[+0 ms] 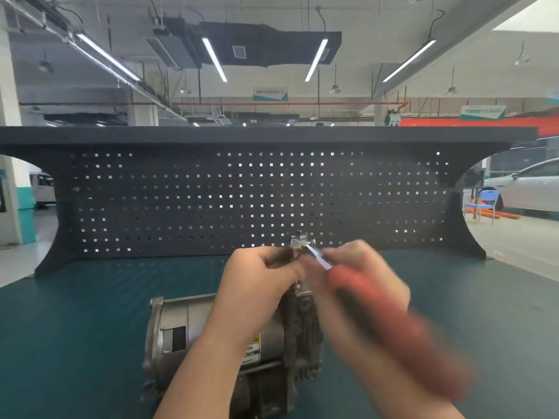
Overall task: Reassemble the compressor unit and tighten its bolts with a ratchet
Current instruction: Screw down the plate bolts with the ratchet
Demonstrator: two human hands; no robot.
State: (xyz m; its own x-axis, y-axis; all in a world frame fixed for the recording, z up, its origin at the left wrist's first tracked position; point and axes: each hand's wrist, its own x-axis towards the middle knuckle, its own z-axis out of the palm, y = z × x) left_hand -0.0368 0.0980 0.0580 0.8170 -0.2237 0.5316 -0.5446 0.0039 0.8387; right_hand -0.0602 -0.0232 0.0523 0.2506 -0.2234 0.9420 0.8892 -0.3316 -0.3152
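Nearest, a metal compressor unit (223, 343) lies on its side on the green desk (75, 313), its long axis running left to right, finned head end to the right. It looks heavy and rigid, best steadied by its round body. Above it, the left hand (257, 279) curls its grip around the ratchet's (317, 255) head. The right hand (366, 276), blurred, wraps the red handle, which slants toward the viewer's right. Behind stands a dark pegboard (242, 192).
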